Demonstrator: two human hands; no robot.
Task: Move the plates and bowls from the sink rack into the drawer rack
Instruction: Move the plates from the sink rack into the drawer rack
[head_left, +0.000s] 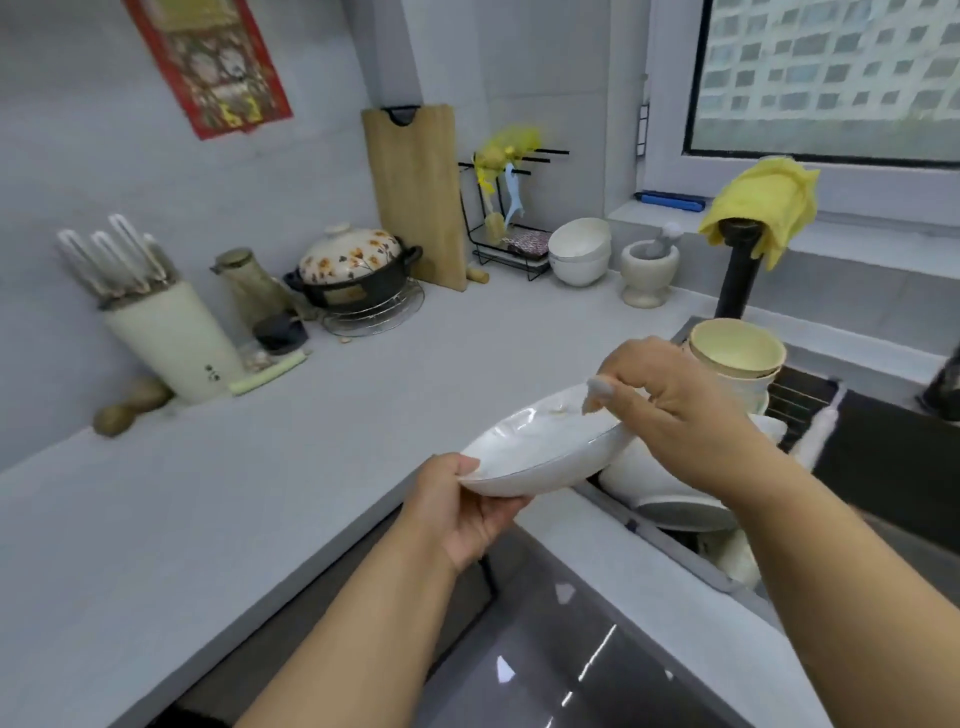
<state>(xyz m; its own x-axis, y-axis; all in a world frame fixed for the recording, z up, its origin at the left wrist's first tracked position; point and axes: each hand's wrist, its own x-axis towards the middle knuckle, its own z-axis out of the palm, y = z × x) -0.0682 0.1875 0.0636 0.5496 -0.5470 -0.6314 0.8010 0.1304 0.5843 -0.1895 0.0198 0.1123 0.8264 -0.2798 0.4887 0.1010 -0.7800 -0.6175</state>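
Note:
A shallow white plate hangs tilted over the counter edge, just left of the sink. My left hand grips its near rim, thumb on top and fingers underneath. My right hand holds the far rim, thumb pressed on the inside. Behind my right hand, a stack of cream bowls stands in the sink rack. More white dishes lie below my right wrist in the sink. The drawer rack is out of view.
On the grey counter stand a knife block, a flowered pot, a cutting board, white bowls and a mortar. A yellow cloth drapes the black tap. Glossy dark cabinet fronts lie below.

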